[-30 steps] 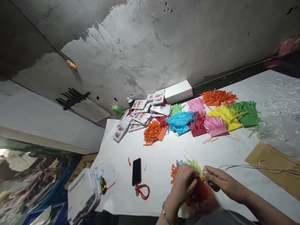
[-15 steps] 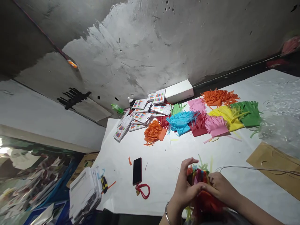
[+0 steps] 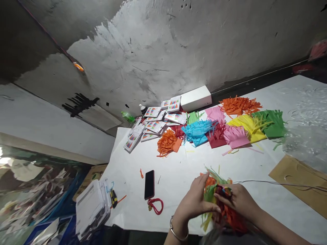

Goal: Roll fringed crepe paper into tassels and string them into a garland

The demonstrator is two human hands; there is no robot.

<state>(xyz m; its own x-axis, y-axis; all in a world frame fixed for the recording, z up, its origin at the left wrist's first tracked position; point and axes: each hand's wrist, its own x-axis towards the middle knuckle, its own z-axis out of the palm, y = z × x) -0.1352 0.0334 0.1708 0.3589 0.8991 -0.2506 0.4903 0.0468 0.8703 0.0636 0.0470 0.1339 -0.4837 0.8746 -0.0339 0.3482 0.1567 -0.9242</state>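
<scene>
A bundle of fringed paper tassels [image 3: 210, 194], in orange, green, yellow and red, is between my hands near the table's front edge. My left hand [image 3: 194, 200], with a bangle at the wrist, curves round the bundle's left side. Its thumb lies across the front, and its fingertips are partly hidden by the strips. Closed on the dark red, gathered part of the tassels is my right hand [image 3: 241, 200], thumb pointing left. Red strips hang below it, somewhat blurred.
Fringed paper stacks [image 3: 199, 132] in several colours lie along the back, beside printed packets [image 3: 155, 126] and a white box [image 3: 196, 98]. A phone [image 3: 149, 184] with a red strap rests left of my hands. Brown cardboard [image 3: 298, 182] and clear plastic bags [image 3: 304, 143] are right.
My left hand has loosened and shifted slightly left and down, its thumb parting from the right one. The bundle has spread, showing more green and orange strips. My right hand keeps its hold.
</scene>
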